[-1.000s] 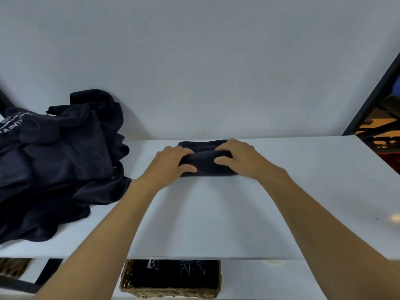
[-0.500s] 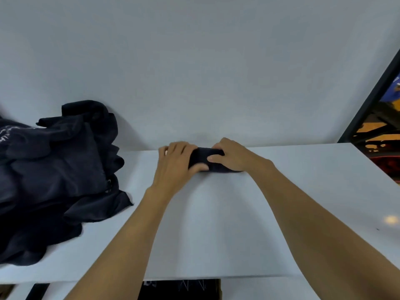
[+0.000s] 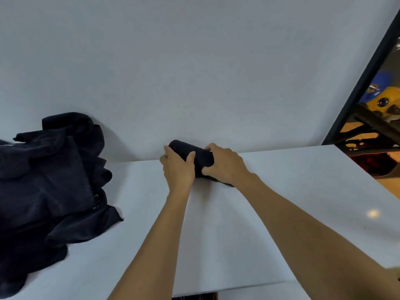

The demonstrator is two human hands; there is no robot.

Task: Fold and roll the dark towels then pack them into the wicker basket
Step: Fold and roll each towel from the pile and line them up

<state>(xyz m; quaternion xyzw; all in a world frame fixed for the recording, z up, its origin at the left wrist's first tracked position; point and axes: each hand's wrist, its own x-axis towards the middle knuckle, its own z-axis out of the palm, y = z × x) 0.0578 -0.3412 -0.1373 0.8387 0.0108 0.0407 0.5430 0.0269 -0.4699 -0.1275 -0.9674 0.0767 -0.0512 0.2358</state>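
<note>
A rolled dark towel [image 3: 195,158] is held by both hands at the far side of the white table [image 3: 292,191], close to the grey wall [image 3: 194,72]. The left hand [image 3: 178,169] is wrapped round the left part of the roll, with its thumb laid over the top. The right hand [image 3: 226,166] is wrapped round the right part, with its thumb pressed on the near side. Both hands are closed tight on the towel and are set side by side, with only a little dark cloth seen between them.

The long way of the roll is slanted: its left end is pointed off toward the wall and its right end is turned nearer to the person. A small loose bit of cloth [image 3: 225,184] is seen on the table just under the right hand, so the roll may not be quite finished. Whether the roll is lifted or resting on the table cannot be told.

A heap of unfolded dark towels [image 3: 49,191] is piled on the table well to the left. The wicker basket cannot be made out. It is judged that the roll must be kept squeezed when it is carried, so that it is not undone
</note>
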